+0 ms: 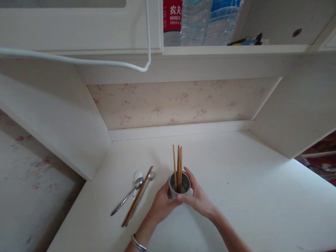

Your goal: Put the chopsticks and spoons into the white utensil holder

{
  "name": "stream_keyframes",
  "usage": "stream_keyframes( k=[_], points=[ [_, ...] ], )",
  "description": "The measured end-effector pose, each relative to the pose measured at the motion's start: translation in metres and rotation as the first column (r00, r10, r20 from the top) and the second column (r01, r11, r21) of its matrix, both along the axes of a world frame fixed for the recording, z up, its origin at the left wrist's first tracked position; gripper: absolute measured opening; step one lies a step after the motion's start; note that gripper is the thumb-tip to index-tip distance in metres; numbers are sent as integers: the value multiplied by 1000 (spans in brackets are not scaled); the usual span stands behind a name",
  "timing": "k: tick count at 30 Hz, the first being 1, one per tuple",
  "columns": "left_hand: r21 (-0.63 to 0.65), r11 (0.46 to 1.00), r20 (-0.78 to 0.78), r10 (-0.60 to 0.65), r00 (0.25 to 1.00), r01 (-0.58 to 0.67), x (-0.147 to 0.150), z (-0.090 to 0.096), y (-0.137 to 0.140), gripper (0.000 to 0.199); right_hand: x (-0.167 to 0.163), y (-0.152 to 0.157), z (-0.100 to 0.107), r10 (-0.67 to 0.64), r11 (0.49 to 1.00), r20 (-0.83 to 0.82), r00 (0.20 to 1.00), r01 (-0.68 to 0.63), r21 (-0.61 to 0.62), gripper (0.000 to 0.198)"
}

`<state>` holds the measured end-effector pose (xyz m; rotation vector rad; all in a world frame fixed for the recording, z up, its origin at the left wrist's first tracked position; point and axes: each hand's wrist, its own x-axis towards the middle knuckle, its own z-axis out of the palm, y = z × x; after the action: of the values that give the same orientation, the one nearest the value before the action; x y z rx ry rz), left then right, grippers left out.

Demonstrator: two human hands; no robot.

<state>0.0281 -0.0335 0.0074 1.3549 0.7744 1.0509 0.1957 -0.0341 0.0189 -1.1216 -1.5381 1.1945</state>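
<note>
Both hands are wrapped round a grey cup (pixel 172 195) near the middle of the white desk. My left hand (pixel 163 204) grips its left side and my right hand (pixel 198 199) its right side, with the thumbs meeting at the front. Several wooden chopsticks (pixel 179 166) stand upright in the cup, rising above its rim. To the left of my left hand lie two more chopsticks (pixel 137 197), side by side on the desk. A metal spoon (pixel 126 199) rests left of them, a second spoon (pixel 151 176) lies along their right side, and a white spoon (pixel 137 175) is partly hidden beneath.
The white desk (pixel 242 211) has side panels left and right and a flowered wall (pixel 183 103) behind. Overhead, a shelf (pixel 237 49) holds plastic bottles (pixel 197 18). A white cable (pixel 99 63) hangs across the upper left.
</note>
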Motion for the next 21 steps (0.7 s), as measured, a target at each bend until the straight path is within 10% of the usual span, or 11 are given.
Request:
stream_keyframes(
  k=[8,16,21],
  points=[
    [180,956,-373,285,883,-232,-33,-5,-13,56,-20,-2,-30,-129,985,-72,989,136,107,76],
    [354,901,-917,388,97,-252,-105,20,-11,27,-15,-2,-46,-161,975,76,984,146,167,74],
    [270,941,-963,263,-61,-204,-108,12,-9,27,-15,-3,-42,-165,978,73,984,153,142,74]
  ],
)
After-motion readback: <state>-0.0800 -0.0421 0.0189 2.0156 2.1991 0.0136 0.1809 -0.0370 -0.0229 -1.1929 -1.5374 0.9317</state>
